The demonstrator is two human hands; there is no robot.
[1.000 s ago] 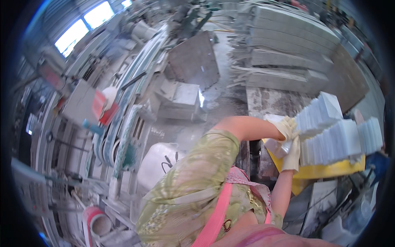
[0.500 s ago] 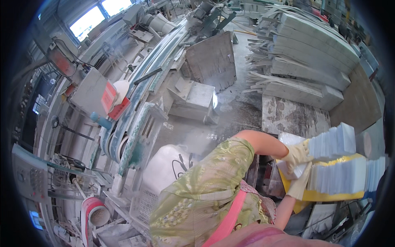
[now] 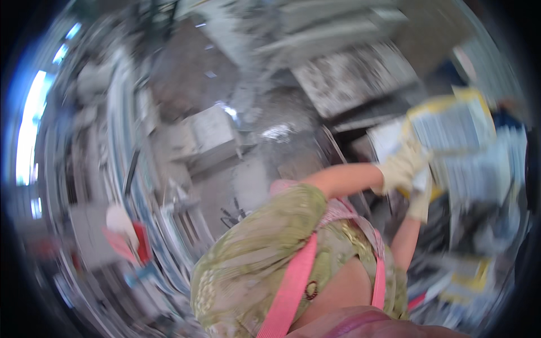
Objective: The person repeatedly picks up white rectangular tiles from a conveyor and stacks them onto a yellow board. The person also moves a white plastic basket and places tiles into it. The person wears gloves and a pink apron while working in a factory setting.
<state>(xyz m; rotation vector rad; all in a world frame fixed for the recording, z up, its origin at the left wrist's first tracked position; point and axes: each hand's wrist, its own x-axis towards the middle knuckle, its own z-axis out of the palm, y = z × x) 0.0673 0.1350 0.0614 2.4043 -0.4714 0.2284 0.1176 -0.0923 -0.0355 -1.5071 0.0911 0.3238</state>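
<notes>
My left hand (image 3: 407, 166), in a cream glove, reaches across to the near side of stacked thin white-blue slabs (image 3: 445, 127). Yellow sheet or tray edging (image 3: 480, 107) borders these slabs. My right hand (image 3: 420, 200), also gloved, is just below the left one, partly covered by it. A small white piece (image 3: 420, 180) shows between the two hands; whether either hand grips it is unclear. Motion blur smears the fingers of both hands. A second group of white-blue slabs (image 3: 476, 174) lies right of my hands.
A pale stained board (image 3: 355, 76) lies ahead, with stacked long slabs (image 3: 338, 34) beyond it. Left of centre stands a grey block-like box (image 3: 211, 132). A blue-edged conveyor (image 3: 119, 124) runs along the left, with a red container (image 3: 142, 242) beside it.
The whole view has swung round and blurred, so the conveyor now stands nearly upright in it. Both hands stay close together by the slabs, which appear higher in the picture.
</notes>
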